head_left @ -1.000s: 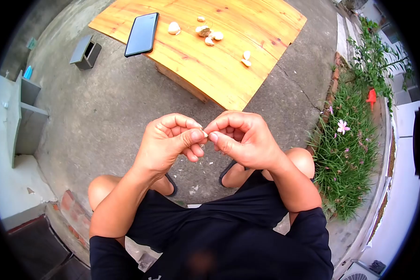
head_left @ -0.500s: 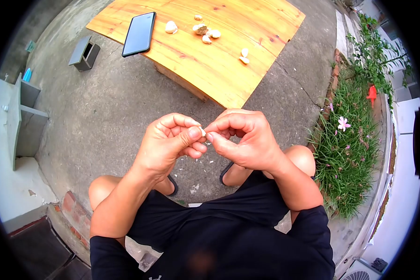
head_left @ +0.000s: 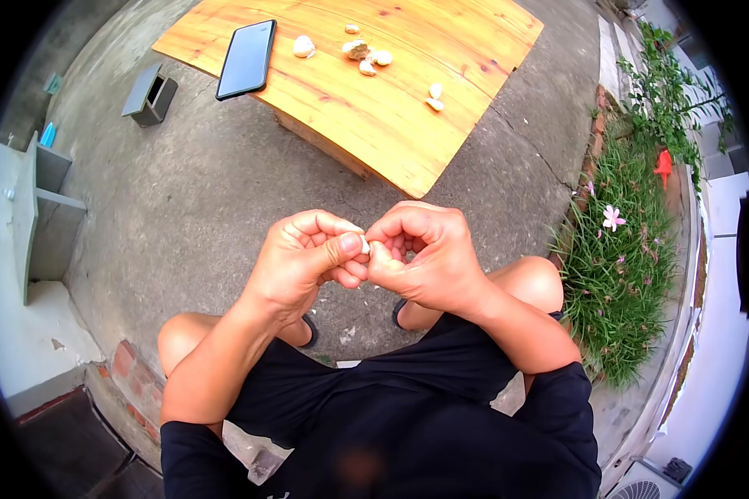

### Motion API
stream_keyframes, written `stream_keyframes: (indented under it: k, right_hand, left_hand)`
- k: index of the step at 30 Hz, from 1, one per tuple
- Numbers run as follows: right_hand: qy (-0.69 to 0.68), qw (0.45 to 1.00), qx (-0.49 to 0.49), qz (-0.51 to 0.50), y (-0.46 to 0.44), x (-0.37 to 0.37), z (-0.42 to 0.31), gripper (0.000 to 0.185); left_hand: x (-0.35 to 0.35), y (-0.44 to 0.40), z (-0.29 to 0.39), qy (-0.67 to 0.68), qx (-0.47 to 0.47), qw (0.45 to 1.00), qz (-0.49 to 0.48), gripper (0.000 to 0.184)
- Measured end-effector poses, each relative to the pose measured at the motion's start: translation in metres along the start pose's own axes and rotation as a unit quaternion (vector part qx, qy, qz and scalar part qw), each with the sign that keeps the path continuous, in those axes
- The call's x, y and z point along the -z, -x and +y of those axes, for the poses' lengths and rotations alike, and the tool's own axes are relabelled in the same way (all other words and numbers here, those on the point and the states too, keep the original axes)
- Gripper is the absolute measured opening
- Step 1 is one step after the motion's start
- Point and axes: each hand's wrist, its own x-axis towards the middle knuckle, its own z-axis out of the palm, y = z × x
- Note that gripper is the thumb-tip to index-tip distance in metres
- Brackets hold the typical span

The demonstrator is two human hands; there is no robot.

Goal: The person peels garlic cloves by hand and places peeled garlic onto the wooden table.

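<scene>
A small pale garlic clove [head_left: 364,244] is held between my hands, above the concrete and in front of the table's near corner. My left hand [head_left: 304,259] pinches it between thumb and fingers, with the other fingers curled. The thumb and forefinger of my right hand [head_left: 431,256] are pinched at the clove's right edge, touching it; fingertips cover part of it. On the table lie a garlic bulb [head_left: 304,46], a broken cluster of garlic [head_left: 358,50] with loose cloves around it, and two cloves [head_left: 435,98] further right.
The wooden table [head_left: 374,116] stands ahead, a phone [head_left: 247,58] on its left edge. A grey box [head_left: 150,96] sits on the concrete floor [head_left: 175,200] to the left. Grass with pink flowers [head_left: 613,218] borders the right side. My knees are below my forearms.
My right hand's thumb and forefinger have shifted slightly and now press closer against the clove and the left fingertips. The garlic on the table has stayed put.
</scene>
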Motion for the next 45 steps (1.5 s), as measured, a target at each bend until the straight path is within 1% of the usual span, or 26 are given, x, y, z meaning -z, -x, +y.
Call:
stream_keyframes:
  k: [1,4,7,10,13,16,19,22,25,29,32,35,38,41,43,45]
  right_hand:
    - [-0.008,1.0,0.001,0.001,0.0,0.0,0.0,0.008]
    - [-0.149,0.985,-0.091,0.001,-0.001,-0.002,0.003,0.008]
    - [-0.146,0.984,-0.099,-0.016,-0.002,0.001,0.004,0.008]
    - [-0.152,0.983,-0.105,-0.018,-0.002,0.001,0.01,0.009]
    - [-0.195,0.973,-0.123,-0.03,-0.004,0.003,0.005,0.011]
    - [-0.197,0.97,-0.135,-0.044,-0.005,0.005,0.006,0.012]
    - [-0.214,0.961,-0.164,-0.057,-0.007,0.009,0.0,0.008]
    - [-0.216,0.962,-0.157,-0.065,-0.008,0.015,0.002,0.004]
    - [-0.228,0.959,-0.154,-0.06,-0.009,0.02,0.0,0.006]
    - [-0.18,0.972,-0.133,-0.073,-0.012,0.025,0.003,0.0]
    - [-0.041,0.988,-0.099,-0.115,-0.012,0.031,0.007,0.009]
    - [-0.072,0.99,-0.083,-0.083,-0.011,0.022,0.013,0.013]
    - [-0.114,0.987,-0.093,-0.06,-0.011,0.013,0.008,0.012]
    - [-0.138,0.982,-0.105,-0.068,-0.01,0.011,0.007,0.015]
    - [-0.114,0.988,-0.085,-0.063,-0.011,0.012,0.008,0.015]
    - [-0.097,0.992,-0.063,-0.058,-0.011,0.012,0.011,0.015]
  left_hand:
    - [0.0,0.0,0.001,0.014,0.0,1.0,-0.003,0.012]
    - [-0.001,-0.002,0.001,0.078,0.028,0.996,-0.009,0.017]
    - [-0.004,-0.001,0.003,0.072,0.026,0.997,0.001,0.022]
    - [-0.003,0.001,0.002,0.03,0.015,0.999,0.004,0.025]
    - [-0.008,0.003,0.001,-0.004,-0.003,1.0,0.007,0.027]
    - [-0.003,0.0,-0.001,0.005,0.009,1.0,0.003,0.028]
    - [-0.001,-0.001,0.001,0.034,0.027,0.999,0.004,0.028]
    - [-0.001,-0.002,0.005,0.056,0.032,0.998,0.022,0.029]
    - [0.002,-0.003,0.003,0.056,0.034,0.997,0.036,0.028]
    - [-0.003,-0.003,0.005,0.058,0.028,0.996,0.055,0.025]
    - [-0.006,-0.003,0.008,0.052,0.029,0.996,0.062,0.023]
    - [-0.006,-0.004,0.007,0.03,0.026,0.997,0.069,0.02]
    - [-0.006,-0.005,0.005,0.013,0.019,0.998,0.065,0.017]
    - [-0.007,-0.005,0.004,0.006,0.015,0.998,0.055,0.018]
    - [-0.007,-0.004,0.004,-0.002,0.01,0.998,0.059,0.019]
    - [-0.007,-0.004,0.004,-0.05,0.011,0.997,0.066,0.018]
